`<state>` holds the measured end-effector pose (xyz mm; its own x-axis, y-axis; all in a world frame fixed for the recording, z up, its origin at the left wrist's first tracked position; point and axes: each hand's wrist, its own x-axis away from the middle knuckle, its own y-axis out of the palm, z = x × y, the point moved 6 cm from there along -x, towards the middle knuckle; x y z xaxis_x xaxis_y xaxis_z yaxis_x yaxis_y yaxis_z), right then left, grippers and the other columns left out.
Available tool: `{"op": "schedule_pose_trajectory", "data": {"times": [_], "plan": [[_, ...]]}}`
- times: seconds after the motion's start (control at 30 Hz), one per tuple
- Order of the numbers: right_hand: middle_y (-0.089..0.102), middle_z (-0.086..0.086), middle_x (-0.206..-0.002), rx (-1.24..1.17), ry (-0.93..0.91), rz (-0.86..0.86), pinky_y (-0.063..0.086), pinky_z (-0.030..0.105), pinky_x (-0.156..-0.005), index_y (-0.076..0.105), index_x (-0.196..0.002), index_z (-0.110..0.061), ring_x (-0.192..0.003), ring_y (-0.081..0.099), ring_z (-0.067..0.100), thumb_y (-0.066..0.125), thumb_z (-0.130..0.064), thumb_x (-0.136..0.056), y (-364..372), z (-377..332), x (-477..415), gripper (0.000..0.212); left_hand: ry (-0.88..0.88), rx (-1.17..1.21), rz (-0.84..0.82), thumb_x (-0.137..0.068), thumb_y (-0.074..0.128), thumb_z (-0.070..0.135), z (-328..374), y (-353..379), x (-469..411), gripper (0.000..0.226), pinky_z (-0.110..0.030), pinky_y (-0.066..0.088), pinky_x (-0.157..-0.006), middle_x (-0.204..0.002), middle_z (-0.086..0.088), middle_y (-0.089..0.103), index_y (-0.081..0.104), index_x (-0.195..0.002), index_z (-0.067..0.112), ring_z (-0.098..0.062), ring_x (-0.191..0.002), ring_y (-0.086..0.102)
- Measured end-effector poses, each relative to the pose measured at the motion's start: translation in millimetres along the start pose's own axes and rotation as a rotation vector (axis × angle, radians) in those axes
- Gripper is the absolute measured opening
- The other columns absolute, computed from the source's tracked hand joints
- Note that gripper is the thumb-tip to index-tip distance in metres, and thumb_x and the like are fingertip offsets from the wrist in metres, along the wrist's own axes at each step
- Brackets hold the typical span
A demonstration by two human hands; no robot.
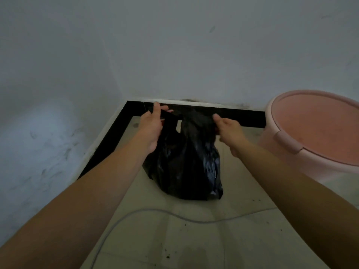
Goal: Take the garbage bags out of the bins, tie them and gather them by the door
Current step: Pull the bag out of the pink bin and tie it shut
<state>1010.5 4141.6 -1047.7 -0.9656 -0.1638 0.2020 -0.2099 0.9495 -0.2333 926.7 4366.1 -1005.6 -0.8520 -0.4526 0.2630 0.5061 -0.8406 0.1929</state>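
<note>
In the corner of a room, where two pale, scuffed walls [174,45] meet, one black garbage bag [186,162] is seen standing on the floor [194,239]. The bag is made of thin, glossy plastic, heavily crinkled, bulging and rounded at the bottom and narrowing toward two handle loops at the top. It is out of the bin and sits just left of it, near the black skirting band [242,117] that runs along the base of both walls.

Two bare hands are extended over the bag. The left hand [151,129] is closed in a grip on the left handle loop, the strip of plastic being pinched between thumb and fingers and drawn up and outward. The right hand [229,131] is held against the right side of the bag's top; its grip appears to be closed on the plastic there, though the fingers are largely hidden behind the hand.

One pink bin [310,136] is seen at the right edge, round, smooth and matte, with a thick rolled rim and a small flat tab on its near side; no liner is visible inside it.

The floor is laid with pale, dull tiles, speckled with dark crumbs. One thin white cable [155,211] is laid across it in a loose curve in front of the bag.
</note>
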Motion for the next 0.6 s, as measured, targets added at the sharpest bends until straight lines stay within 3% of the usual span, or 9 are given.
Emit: {"op": "schedule_pose_trajectory", "data": {"times": [0.07, 0.17, 0.23, 0.3, 0.37, 0.47, 0.53, 0.6], "plan": [[0.065, 0.002, -0.080, 0.064, 0.066, 0.181, 0.044, 0.035, -0.069, 0.063, -0.082, -0.016, -0.082, 0.063, 0.021, 0.045, -0.048, -0.102, -31.8, 17.9, -8.7, 0.042, 0.022, 0.014, 0.127, -0.107, 0.037, 0.042, 0.2, -16.7, -2.1, 0.041, -0.030, 0.059, -0.065, -0.099, -0.007, 0.074, 0.063, -0.108, 0.010, -0.017, -0.084, 0.071], [0.062, -0.004, -0.076, 0.098, 0.133, 0.320, 0.049, 0.037, -0.075, 0.065, -0.109, -0.007, -0.083, 0.066, 0.020, 0.040, -0.047, -0.103, -61.2, 34.8, -9.0, 0.047, 0.055, -0.134, 0.271, -0.107, 0.036, 0.042, -2.5, -43.3, -2.0, 0.038, -0.029, 0.056, -0.062, -0.097, -0.007, 0.072, 0.061, -0.095, 0.016, -0.015, -0.082, 0.071], [0.062, -0.006, -0.077, 0.050, 0.142, 0.325, 0.054, 0.041, -0.077, 0.062, -0.117, -0.007, -0.082, 0.069, 0.019, 0.039, -0.046, -0.104, -58.3, 33.5, -8.3, 0.047, 0.044, -0.150, 0.316, -0.106, 0.036, 0.045, -8.5, -51.6, -1.0, 0.037, -0.031, 0.057, -0.063, -0.095, -0.008, 0.072, 0.059, -0.099, 0.017, -0.016, -0.076, 0.072], [0.066, 0.000, -0.088, -0.162, 0.153, 0.245, 0.057, 0.034, -0.065, 0.059, -0.112, -0.012, -0.073, 0.071, 0.013, 0.040, -0.044, -0.104, -46.0, 26.8, -8.3, 0.039, -0.020, -0.088, 0.311, -0.105, 0.034, 0.051, -15.2, -53.1, -1.9, 0.046, -0.031, 0.059, -0.061, -0.095, -0.011, 0.073, 0.059, -0.111, 0.013, -0.019, -0.074, 0.074], [0.067, 0.003, -0.103, -0.373, 0.146, 0.099, 0.055, 0.027, -0.061, 0.056, -0.114, -0.018, -0.076, 0.071, 0.012, 0.045, -0.044, -0.103, -32.5, 11.9, -5.8, 0.030, -0.074, 0.003, 0.241, -0.103, 0.032, 0.056, -18.5, -49.8, -3.7, 0.053, -0.031, 0.060, -0.060, -0.099, -0.014, 0.074, 0.060, -0.113, 0.011, -0.021, -0.073, 0.076], [0.066, 0.003, -0.112, -0.558, 0.043, -0.065, 0.055, 0.027, -0.071, 0.058, -0.112, -0.019, -0.092, 0.069, 0.015, 0.062, -0.034, -0.097, -19.6, -13.0, -5.6, 0.022, -0.091, 0.119, 0.162, -0.101, 0.036, 0.059, -19.0, -44.6, -6.1, 0.054, -0.030, 0.058, -0.060, -0.101, -0.013, 0.073, 0.059, -0.116, 0.013, -0.020, -0.075, 0.076], [0.069, 0.003, -0.112, -0.703, 0.016, -0.152, 0.055, 0.026, -0.078, 0.060, -0.112, -0.018, -0.099, 0.070, 0.015, 0.069, -0.023, -0.092, -10.1, -20.0, -4.3, 0.022, -0.090, 0.180, 0.128, -0.097, 0.053, 0.054, -20.6, -38.9, -5.6, 0.048, -0.028, 0.056, -0.062, -0.100, -0.008, 0.072, 0.056, -0.121, 0.012, -0.017, -0.076, 0.072], [0.069, 0.006, -0.119, -0.776, 0.040, -0.177, 0.056, 0.027, -0.083, 0.059, -0.120, -0.016, -0.106, 0.070, 0.016, 0.073, -0.014, -0.088, -1.6, -14.8, -3.0, 0.036, -0.109, 0.119, 0.048, -0.090, 0.071, 0.039, -27.5, -30.1, -4.3, 0.043, -0.025, 0.055, -0.064, -0.096, -0.003, 0.071, 0.058, -0.119, 0.011, -0.013, -0.080, 0.066]]}}
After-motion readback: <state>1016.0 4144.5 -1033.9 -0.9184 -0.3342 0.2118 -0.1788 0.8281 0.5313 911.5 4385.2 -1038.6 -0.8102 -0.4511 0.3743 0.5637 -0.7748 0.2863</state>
